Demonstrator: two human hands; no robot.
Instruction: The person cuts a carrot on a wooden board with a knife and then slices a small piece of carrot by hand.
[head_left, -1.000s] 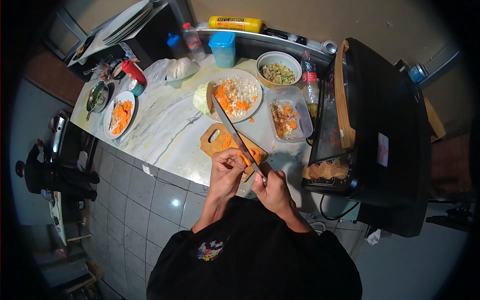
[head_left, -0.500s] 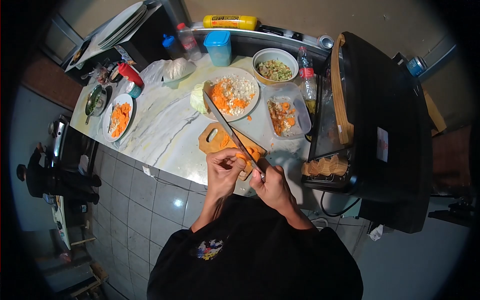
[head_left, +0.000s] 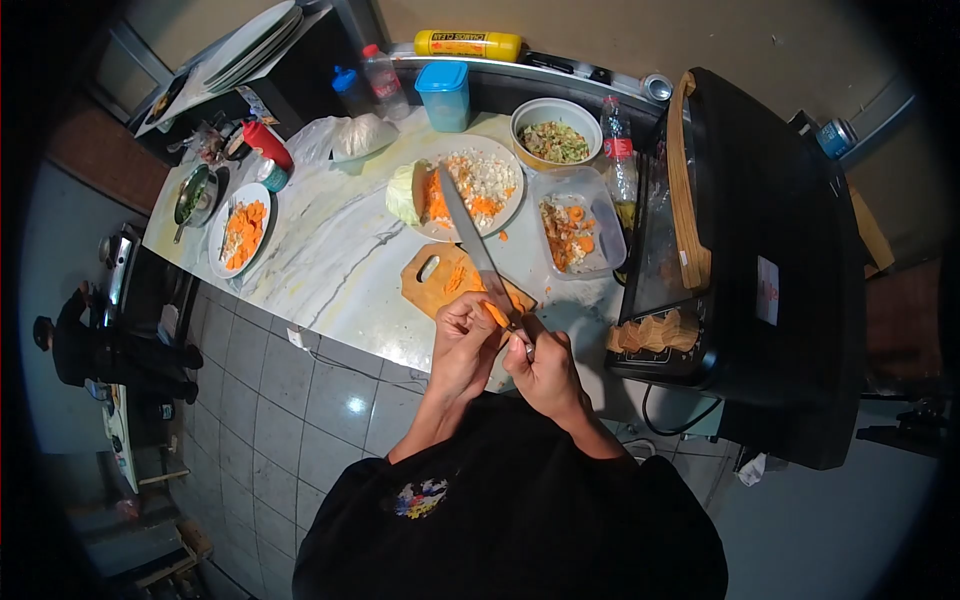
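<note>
At the three o'clock side of the view stands a big black appliance (head_left: 770,260), its glass front facing the marbled desk (head_left: 330,260) that runs from nine o'clock up to twelve. On the desk, toward twelve o'clock, a large plate (head_left: 500,215) carries chopped carrot and white bits, with a pale cabbage wedge (head_left: 402,195) touching its nine o'clock edge. At one o'clock of that plate sits a bowl (head_left: 556,112) of green mix, and just beside it at four o'clock a clear tub (head_left: 610,235) of mixed pieces. A smaller plate (head_left: 222,235) of carrot slices lies well apart at nine o'clock. Near the desk's front edge lies a wooden cutting board (head_left: 440,285). Over its six o'clock end, the right hand (head_left: 545,372) is clamped around the handle of a long knife (head_left: 475,245), whose blade points toward twelve o'clock across the large plate. Left hand (head_left: 465,345) is closed on a small carrot piece (head_left: 495,314), pinched in the fingertips and touching the blade just above the board.
</note>
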